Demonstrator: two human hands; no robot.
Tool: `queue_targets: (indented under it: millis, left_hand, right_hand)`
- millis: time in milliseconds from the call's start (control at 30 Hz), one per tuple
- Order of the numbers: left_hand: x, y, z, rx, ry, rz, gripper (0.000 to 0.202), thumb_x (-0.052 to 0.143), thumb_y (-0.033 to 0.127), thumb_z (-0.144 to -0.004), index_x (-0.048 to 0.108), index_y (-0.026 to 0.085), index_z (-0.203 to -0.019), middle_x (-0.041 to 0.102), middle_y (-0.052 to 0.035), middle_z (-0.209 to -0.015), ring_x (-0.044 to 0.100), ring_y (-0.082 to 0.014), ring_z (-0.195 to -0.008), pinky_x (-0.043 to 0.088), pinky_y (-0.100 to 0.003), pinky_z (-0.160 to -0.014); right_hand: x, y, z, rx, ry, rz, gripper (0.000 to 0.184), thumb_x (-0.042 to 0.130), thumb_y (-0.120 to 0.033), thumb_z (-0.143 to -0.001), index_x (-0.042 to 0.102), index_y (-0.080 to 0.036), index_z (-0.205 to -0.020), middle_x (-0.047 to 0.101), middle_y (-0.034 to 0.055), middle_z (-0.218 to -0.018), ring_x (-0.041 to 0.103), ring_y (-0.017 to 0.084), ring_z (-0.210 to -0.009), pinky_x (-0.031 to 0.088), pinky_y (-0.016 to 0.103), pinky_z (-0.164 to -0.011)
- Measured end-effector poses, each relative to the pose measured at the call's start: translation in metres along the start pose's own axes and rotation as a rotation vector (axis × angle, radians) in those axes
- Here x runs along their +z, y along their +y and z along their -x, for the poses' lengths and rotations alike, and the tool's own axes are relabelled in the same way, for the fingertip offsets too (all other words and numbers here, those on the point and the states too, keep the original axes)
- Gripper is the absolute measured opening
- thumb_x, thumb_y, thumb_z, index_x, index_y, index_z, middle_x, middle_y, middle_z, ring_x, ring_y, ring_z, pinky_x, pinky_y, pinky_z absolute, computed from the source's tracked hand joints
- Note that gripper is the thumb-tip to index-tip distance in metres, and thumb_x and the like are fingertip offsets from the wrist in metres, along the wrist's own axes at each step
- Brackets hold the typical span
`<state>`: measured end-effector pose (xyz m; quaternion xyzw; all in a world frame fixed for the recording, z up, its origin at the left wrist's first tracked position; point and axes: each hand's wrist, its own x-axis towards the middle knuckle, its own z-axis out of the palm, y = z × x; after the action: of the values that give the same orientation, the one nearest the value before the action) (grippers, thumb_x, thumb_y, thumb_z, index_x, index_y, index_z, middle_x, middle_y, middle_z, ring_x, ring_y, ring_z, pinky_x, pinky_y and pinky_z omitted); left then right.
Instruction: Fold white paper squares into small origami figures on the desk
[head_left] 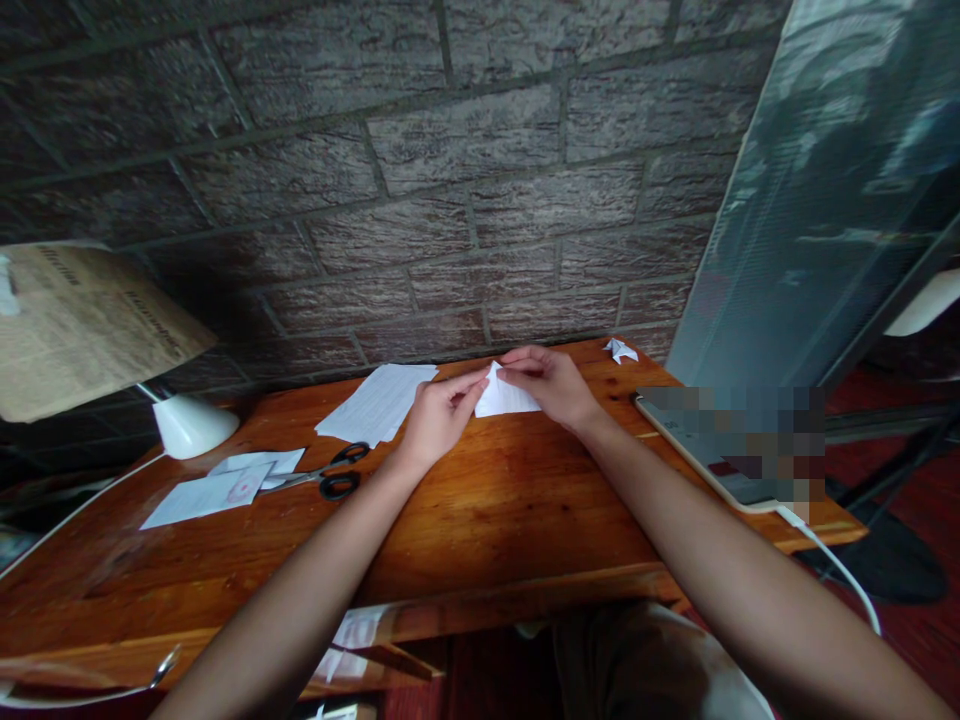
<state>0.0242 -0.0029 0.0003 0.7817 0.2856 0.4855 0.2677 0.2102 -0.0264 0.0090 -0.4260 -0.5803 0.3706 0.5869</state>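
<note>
Over the far middle of the wooden table, a small folded white paper (506,398) is held up between both hands. My left hand (444,412) pinches its upper left edge with thumb and forefinger. My right hand (553,385) grips the upper right side, thumb in front and fingers curled behind. The paper's top comes to a point and its lower edge runs nearly straight. A stack of white sheets (379,400) lies to the left of my left hand. Scissors (339,486) with black handles rest nearer, their blades partly over or under loose paper pieces (210,496).
A lamp (196,428) with a paper shade stands at the left. At the right lies a tablet (705,445) with a white cable (844,575) plugged in. A small folded paper figure (621,350) sits at the back right. A brick wall (465,200) rises behind the table (510,500).
</note>
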Motion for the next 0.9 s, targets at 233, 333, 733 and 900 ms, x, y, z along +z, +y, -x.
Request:
queue_targets:
  millis: [233,333,733,900]
  left_hand:
    - [0.0,-0.001,-0.004,-0.08,-0.053,0.136,0.028,0.067,0.041,-0.082,0.073,0.016,-0.093,0.075,-0.0074,-0.09,0.07,-0.0204,-0.082,0.055,-0.03,-0.075]
    - [0.0,-0.001,-0.006,-0.159,-0.102,0.227,0.033,0.067,0.045,-0.08,0.073,0.015,-0.092,0.075,-0.007,-0.086,0.069,-0.019,-0.077,0.055,-0.03,-0.072]
    - [-0.004,-0.002,-0.01,-0.31,-0.125,0.366,0.039,0.076,0.051,-0.069,0.074,0.015,-0.085,0.075,-0.0067,-0.079,0.068,-0.018,-0.071,0.055,-0.031,-0.069]
    - [-0.003,-0.007,-0.011,-0.299,-0.074,0.386,0.041,0.077,0.051,-0.068,0.073,0.014,-0.085,0.074,-0.0067,-0.078,0.067,-0.0179,-0.07,0.055,-0.03,-0.066]
  right_hand:
    - [0.003,0.001,0.002,-0.117,-0.025,0.138,0.022,0.074,-0.034,-0.073,0.066,-0.019,-0.087,0.074,0.0051,-0.084,0.069,0.018,-0.079,0.052,0.032,-0.076]
    - [0.004,0.002,0.002,-0.165,-0.042,0.195,0.018,0.072,-0.033,-0.075,0.066,-0.02,-0.087,0.074,0.0058,-0.087,0.069,0.019,-0.081,0.053,0.033,-0.078]
    - [0.005,-0.004,0.007,-0.273,-0.029,0.429,0.014,0.068,-0.034,-0.08,0.071,-0.021,-0.08,0.074,0.0029,-0.082,0.067,0.017,-0.075,0.049,0.028,-0.072]
    - [0.006,-0.006,0.008,-0.256,-0.088,0.5,0.022,0.062,-0.038,-0.084,0.075,-0.02,-0.087,0.074,0.0024,-0.084,0.065,0.018,-0.076,0.045,0.027,-0.069]
